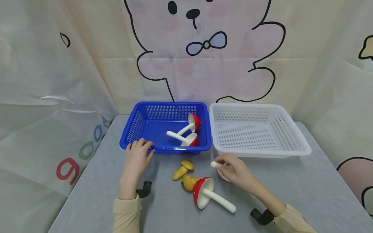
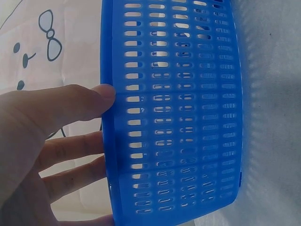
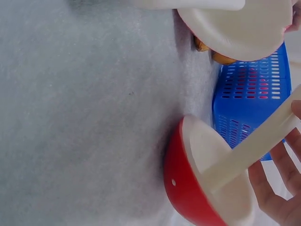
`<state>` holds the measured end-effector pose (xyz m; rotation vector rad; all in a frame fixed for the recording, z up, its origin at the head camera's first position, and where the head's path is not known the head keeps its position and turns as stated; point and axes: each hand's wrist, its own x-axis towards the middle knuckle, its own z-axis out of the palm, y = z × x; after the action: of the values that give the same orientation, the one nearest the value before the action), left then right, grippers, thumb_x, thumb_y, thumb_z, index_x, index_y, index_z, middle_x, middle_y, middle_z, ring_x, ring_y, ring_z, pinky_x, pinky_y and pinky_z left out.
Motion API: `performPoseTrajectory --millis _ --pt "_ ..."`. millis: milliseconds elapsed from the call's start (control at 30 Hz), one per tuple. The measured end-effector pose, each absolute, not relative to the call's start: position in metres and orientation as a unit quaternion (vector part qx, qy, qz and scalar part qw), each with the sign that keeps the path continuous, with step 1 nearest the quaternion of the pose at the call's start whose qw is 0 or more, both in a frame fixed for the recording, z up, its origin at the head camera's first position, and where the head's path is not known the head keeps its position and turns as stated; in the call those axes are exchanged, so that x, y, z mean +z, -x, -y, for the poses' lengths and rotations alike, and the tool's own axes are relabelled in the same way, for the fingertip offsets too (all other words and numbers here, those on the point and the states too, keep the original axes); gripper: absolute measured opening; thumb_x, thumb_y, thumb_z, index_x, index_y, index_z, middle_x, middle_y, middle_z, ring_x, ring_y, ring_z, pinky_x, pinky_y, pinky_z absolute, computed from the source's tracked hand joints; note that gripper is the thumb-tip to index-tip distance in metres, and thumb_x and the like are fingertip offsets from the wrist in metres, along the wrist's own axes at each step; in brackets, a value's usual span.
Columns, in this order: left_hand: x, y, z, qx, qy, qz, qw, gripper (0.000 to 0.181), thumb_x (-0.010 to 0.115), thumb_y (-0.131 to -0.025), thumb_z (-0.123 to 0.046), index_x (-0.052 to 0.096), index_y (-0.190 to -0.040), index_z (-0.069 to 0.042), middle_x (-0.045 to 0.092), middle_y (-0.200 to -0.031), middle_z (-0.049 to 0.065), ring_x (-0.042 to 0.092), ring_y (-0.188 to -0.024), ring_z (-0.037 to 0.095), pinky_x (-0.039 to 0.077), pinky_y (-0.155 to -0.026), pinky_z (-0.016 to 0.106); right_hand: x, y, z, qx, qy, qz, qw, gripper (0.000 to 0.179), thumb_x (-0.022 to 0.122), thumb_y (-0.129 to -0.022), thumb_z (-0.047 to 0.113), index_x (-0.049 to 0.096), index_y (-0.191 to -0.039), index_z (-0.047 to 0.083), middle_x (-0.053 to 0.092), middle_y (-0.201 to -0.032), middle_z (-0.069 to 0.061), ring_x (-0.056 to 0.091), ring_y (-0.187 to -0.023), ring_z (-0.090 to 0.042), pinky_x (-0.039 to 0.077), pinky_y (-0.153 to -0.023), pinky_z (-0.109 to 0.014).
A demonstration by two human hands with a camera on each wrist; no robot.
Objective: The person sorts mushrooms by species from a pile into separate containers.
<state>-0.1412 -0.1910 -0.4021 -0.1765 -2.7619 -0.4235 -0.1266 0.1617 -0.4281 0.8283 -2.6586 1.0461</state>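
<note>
My left hand (image 1: 138, 158) grips the near rim of the blue basket (image 1: 166, 149) at its left end; in the left wrist view the thumb lies on the rim and the fingers reach behind it. Two red-capped toy mushrooms (image 1: 196, 122) lie inside that basket, on its right side. My right hand (image 1: 237, 171) holds another red-capped toy mushroom (image 3: 188, 181) by its white stem, just in front of the white basket. In the head view the hand hides most of its cap. Left of this hand lies a fourth red-capped mushroom (image 1: 221, 200), stem toward the lower right.
Two yellow toy mushrooms (image 1: 183, 170) lie between the hands, one partly behind the red cap. The white basket (image 1: 259, 153) stands right beside the blue one on the grey table (image 1: 166, 210). A printed curtain (image 1: 201, 74) hangs behind and at both sides.
</note>
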Motion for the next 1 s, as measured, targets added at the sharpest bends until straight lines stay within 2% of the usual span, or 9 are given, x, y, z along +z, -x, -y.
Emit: performPoseTrajectory --millis 167,533,767,1000 --pt "-0.402 0.141 0.191 -0.149 0.060 0.973 0.168 0.015 0.069 -0.088 -0.019 0.071 -0.102 -0.013 0.062 -0.097 0.008 0.057 -0.101 0.033 0.032 -0.102 0.071 -0.426 0.125 -0.163 0.365 -0.295 0.880 0.079 0.028 0.069 -0.086 0.006 0.064 -0.111 0.018 0.065 -0.102 0.010 0.058 -0.093 -0.005 0.057 -0.078 -0.027" --pt "-0.401 0.141 0.190 -0.151 0.059 0.973 0.164 0.015 0.069 -0.089 -0.019 0.070 -0.102 -0.013 0.061 -0.096 0.008 0.056 -0.101 0.034 0.032 -0.102 0.070 -0.410 0.121 -0.159 0.376 -0.280 0.881 0.065 0.026 0.068 -0.089 0.013 0.061 -0.113 0.021 0.065 -0.105 0.012 0.060 -0.094 -0.003 0.057 -0.079 -0.027" --pt "-0.402 0.141 0.190 -0.149 0.063 0.972 0.171 0.015 0.070 -0.087 -0.018 0.070 -0.101 -0.013 0.061 -0.095 0.008 0.056 -0.100 0.035 0.033 -0.101 0.071 -0.398 0.121 -0.157 0.390 -0.265 0.881 0.052 0.027 0.067 -0.089 0.011 0.059 -0.114 0.020 0.066 -0.104 0.008 0.062 -0.093 -0.006 0.057 -0.078 -0.027" --pt "-0.402 0.142 0.190 -0.146 0.065 0.973 0.169 0.015 0.070 -0.088 -0.018 0.071 -0.101 -0.012 0.061 -0.095 0.009 0.056 -0.101 0.036 0.033 -0.101 0.071 -0.386 0.123 -0.154 0.411 -0.228 0.883 0.014 0.031 0.066 -0.090 0.009 0.057 -0.119 0.017 0.066 -0.106 0.003 0.062 -0.097 -0.012 0.056 -0.082 -0.029"
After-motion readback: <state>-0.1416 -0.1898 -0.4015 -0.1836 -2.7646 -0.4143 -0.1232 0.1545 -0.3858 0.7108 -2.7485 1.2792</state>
